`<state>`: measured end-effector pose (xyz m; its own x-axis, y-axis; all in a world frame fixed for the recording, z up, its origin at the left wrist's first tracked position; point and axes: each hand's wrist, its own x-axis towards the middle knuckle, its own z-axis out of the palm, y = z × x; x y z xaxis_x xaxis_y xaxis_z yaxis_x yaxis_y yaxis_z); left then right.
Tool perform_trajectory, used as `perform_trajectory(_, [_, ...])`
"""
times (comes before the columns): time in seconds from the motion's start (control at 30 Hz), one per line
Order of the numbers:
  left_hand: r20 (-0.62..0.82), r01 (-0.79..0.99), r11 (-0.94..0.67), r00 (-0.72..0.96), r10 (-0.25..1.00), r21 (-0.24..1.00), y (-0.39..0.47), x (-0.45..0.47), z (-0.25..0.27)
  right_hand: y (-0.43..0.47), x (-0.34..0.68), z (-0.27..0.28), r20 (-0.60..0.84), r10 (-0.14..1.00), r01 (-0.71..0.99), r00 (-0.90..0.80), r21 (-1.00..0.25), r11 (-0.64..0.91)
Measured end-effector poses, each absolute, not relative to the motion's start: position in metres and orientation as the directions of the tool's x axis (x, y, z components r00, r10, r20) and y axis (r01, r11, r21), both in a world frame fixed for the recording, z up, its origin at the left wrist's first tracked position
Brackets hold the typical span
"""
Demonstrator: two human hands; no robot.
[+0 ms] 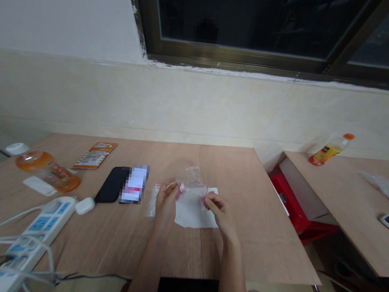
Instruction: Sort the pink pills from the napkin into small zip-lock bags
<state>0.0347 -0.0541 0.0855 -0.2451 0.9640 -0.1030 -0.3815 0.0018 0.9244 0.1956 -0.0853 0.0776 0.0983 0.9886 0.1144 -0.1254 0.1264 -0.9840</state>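
A small clear plastic bag [194, 191] with a reddish line along its top is stretched between my two hands. My left hand [166, 196] is closed on its left side, and my right hand [218, 209] pinches its right edge. Something pinkish shows at the left fingertips, too small to name. Beneath the bag lies a white sheet of paper [195, 216] on the wooden table [260, 247]. Another clear bag [194, 173] rests just beyond the paper. More clear plastic [153, 202] lies left of my left hand, partly hidden by it.
Two phones, one black [111, 186] and one lit [134, 185], lie to the left. Further left are an orange packet [95, 155], an orange drink bottle [49, 170] and a power strip [43, 227] with cables. A red stool [288, 203] stands between this table and another.
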Motion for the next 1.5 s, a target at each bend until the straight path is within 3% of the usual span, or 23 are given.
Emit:
perform_trajectory(0.13, [0.168,0.049,-0.161,-0.35,0.922,0.986,-0.062,0.031,0.101,-0.085,0.195,0.078,0.092,0.977,-0.163,0.193,-0.979,0.124])
perform_trajectory(0.2, [0.247,0.225,-0.194,-0.237,0.94,0.955,-0.069,0.032,0.109,-0.085,0.193,0.077,0.1,0.974,-0.163,0.202,-0.977,0.134])
perform_trajectory(0.27, [0.224,0.303,-0.199,-0.05,0.973,0.932,-0.075,0.037,0.114,-0.086,0.191,0.076,0.124,0.975,-0.137,0.185,-0.979,0.15])
perform_trajectory(0.37, [0.179,0.35,-0.209,0.118,0.977,0.913,-0.083,0.047,0.117,-0.089,0.188,0.078,0.162,0.976,-0.052,0.145,-0.984,0.171])
perform_trajectory(0.63, [0.18,0.492,-0.257,0.199,0.963,0.831,-0.086,0.051,0.114,-0.1,0.191,0.09,0.21,0.978,0.179,0.009,-0.962,0.205])
perform_trajectory(0.77, [0.18,0.526,-0.292,0.254,0.95,0.799,-0.088,0.049,0.114,-0.099,0.192,0.086,0.204,0.978,0.196,0.04,-0.962,0.193])
perform_trajectory(1.0, [0.158,0.373,-0.257,0.275,0.948,0.892,-0.088,0.052,0.11,-0.099,0.193,0.084,0.194,0.98,0.18,0.047,-0.967,0.183])
perform_trajectory(1.17, [0.123,0.395,-0.259,0.337,0.933,0.881,-0.087,0.051,0.109,-0.102,0.195,0.088,0.18,0.984,0.205,0.0,-0.963,0.177])
perform_trajectory(1.27, [0.121,0.495,-0.294,0.353,0.928,0.818,-0.087,0.049,0.111,-0.104,0.194,0.092,0.181,0.983,0.235,-0.015,-0.955,0.18])
perform_trajectory(1.5, [0.18,0.746,-0.421,0.386,0.905,0.517,-0.087,0.042,0.114,-0.104,0.186,0.09,0.199,0.98,0.3,0.019,-0.936,0.184])
